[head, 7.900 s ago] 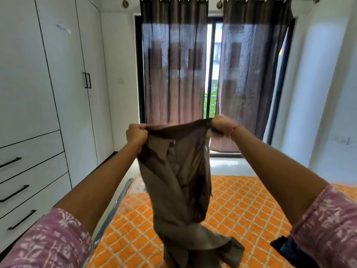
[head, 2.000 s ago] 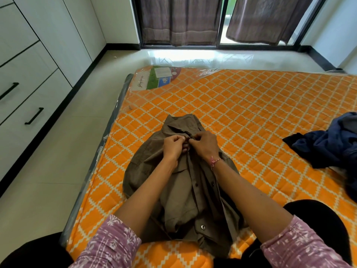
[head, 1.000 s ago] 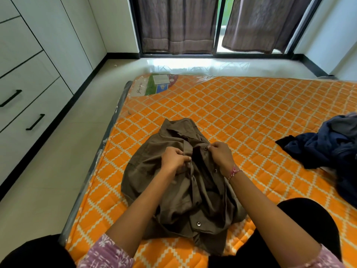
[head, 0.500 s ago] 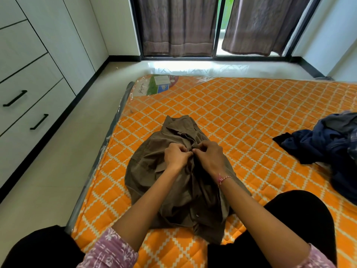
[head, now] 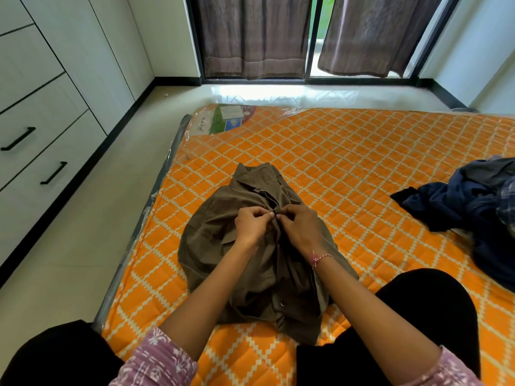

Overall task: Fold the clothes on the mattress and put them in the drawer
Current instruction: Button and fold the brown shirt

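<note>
Lying front-up on the mattress [head: 348, 151] for fastening before folding, the brown shirt [head: 223, 246] has its placket pinched by left hand [head: 250, 225] and right hand [head: 299, 228], together, apparently at a button.

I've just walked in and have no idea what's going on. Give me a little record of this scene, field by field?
activity: fastening a button on the brown collared shirt
left hand: pinches the shirt front at the button
right hand: pinches the shirt front opposite
surface: orange diamond-quilted mattress, shirt spread on it
waiting: dark blue clothes heap at the right edge
storage: white drawers with black handles, all closed
</note>
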{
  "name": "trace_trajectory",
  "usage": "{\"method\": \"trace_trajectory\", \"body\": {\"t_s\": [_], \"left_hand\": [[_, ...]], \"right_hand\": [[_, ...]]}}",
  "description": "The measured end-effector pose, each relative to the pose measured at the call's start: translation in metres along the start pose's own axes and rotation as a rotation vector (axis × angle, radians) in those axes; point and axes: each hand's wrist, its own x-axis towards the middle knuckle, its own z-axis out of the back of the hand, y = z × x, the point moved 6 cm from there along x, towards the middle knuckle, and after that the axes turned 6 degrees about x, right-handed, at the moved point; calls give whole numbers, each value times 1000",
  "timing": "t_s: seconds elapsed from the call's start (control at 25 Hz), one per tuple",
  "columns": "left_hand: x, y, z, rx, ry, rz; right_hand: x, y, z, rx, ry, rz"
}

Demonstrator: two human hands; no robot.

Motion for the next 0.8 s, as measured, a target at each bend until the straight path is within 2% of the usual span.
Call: {"method": "trace_trajectory", "body": {"t_s": [0.16, 0.32, 0.64, 0.72, 0.8], "left_hand": [[0, 0, -1, 49, -75, -9], [3, 2, -3, 28, -67, 28], [0, -15, -7, -249, 147, 123], [-1, -16, -11, -209, 206, 121], [-3, -12, -21, -27, 286, 90]], "right_hand": [[-1, -2, -6, -31, -11, -5], [5, -2, -6, -26, 50, -18], [26, -1, -2, -12, 5, -89], [33, 1, 2, -5, 3, -85], [43, 5, 7, 29, -4, -99]]}}
